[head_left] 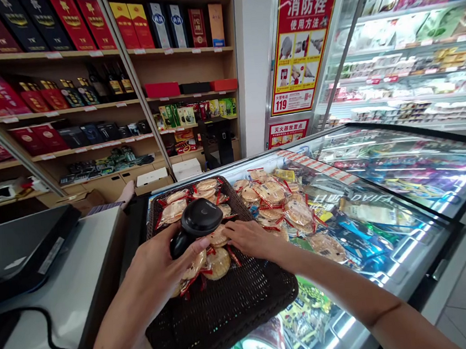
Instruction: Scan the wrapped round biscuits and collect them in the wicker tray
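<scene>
A black handheld barcode scanner (201, 216) is in my left hand (160, 257), its fingers closed around the handle and the head pointing away to the right. The scanner sits over a dark brown woven basket (225, 303) with several round crackers in clear, red-edged wrappers. My right hand (249, 239) reaches across from the right, fingers curled onto a wrapped cracker (218, 236) at the middle of the basket. Another wrapped cracker (217, 263) lies just in front of the scanner. The fingertips of my right hand are partly hidden.
The basket rests on a glass-topped freezer (367, 182) with packaged goods inside. More wrapped crackers (274, 192) lie heaped to its right. On the left, a white counter (80, 268) carries a dark device (24, 246) and a black cable (49, 327). Shelves of boxes stand behind.
</scene>
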Motion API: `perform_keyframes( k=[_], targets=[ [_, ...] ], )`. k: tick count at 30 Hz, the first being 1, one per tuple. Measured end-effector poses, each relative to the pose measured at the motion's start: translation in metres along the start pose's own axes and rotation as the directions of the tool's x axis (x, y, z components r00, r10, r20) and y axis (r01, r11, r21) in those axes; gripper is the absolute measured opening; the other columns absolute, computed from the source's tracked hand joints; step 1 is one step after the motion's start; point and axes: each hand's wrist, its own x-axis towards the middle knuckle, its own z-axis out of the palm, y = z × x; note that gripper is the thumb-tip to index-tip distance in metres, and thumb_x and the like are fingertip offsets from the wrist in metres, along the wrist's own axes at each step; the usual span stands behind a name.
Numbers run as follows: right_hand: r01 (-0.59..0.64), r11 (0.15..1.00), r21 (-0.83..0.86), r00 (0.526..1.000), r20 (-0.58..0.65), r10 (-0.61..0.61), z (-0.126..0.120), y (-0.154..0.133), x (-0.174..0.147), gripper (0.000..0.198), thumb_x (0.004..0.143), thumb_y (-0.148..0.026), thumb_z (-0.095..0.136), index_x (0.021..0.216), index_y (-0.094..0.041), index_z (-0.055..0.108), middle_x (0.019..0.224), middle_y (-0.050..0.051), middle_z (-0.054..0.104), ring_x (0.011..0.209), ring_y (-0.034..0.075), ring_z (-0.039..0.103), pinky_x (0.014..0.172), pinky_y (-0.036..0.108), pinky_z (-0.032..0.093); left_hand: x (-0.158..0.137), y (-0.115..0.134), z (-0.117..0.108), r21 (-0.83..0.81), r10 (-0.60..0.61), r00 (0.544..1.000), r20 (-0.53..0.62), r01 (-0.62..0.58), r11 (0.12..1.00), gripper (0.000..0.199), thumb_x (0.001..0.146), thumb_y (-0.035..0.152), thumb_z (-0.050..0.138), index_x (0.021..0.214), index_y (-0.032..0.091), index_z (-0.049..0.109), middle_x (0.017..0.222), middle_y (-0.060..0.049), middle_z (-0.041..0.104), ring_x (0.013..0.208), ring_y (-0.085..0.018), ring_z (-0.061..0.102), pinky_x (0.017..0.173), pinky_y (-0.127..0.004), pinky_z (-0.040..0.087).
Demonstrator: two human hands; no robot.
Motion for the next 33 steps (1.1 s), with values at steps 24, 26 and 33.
perform_keyframes(
  k=[24, 26, 33],
  targets=[
    [-0.272, 0.812, 0.516, 0.883, -0.202, 0.424, -0.067, 0.041, -0.009, 0.021, 0.097, -0.027, 0.044, 0.085, -0.02, 0.059, 0.079, 0.004, 0.066, 0.073, 0.016, 0.059, 0.066, 0.027, 0.039, 0.001, -0.004, 0.0, 0.031, 0.019, 1.0, 0.002, -0.019, 0.999, 0.052, 0.081, 0.067, 0.054, 0.098, 0.02, 0.069, 0.052, 0.004, 0.057, 0.052, -0.016, 0.049, 0.053, -0.025, 0.036],
    [-0.259, 0.655, 0.71, 0.859, -0.141, 0.492, -0.071, 0.043, -0.008, 0.023, 0.096, -0.028, 0.044, 0.077, -0.02, 0.054, 0.067, 0.0, 0.061, 0.062, 0.013, 0.055, 0.059, 0.025, 0.04, 0.002, -0.002, 0.0, 0.028, 0.033, 0.999, 0.004, -0.033, 0.999, 0.056, 0.08, 0.068, 0.054, 0.106, 0.02, 0.07, 0.052, 0.004, 0.056, 0.053, -0.016, 0.049, 0.052, -0.025, 0.036],
    [-0.116, 0.186, 0.976, 0.876, 0.012, 0.483, -0.057, 0.034, 0.0, 0.009, 0.095, -0.026, 0.045, 0.09, -0.021, 0.052, 0.067, -0.002, 0.061, 0.053, 0.012, 0.06, 0.05, 0.024, 0.049, 0.004, -0.005, 0.003, -0.009, 0.041, 0.999, -0.01, -0.041, 0.999, 0.052, 0.08, 0.065, 0.056, 0.102, 0.02, 0.07, 0.063, 0.002, 0.065, 0.058, -0.017, 0.054, 0.053, -0.024, 0.038]
  ],
)
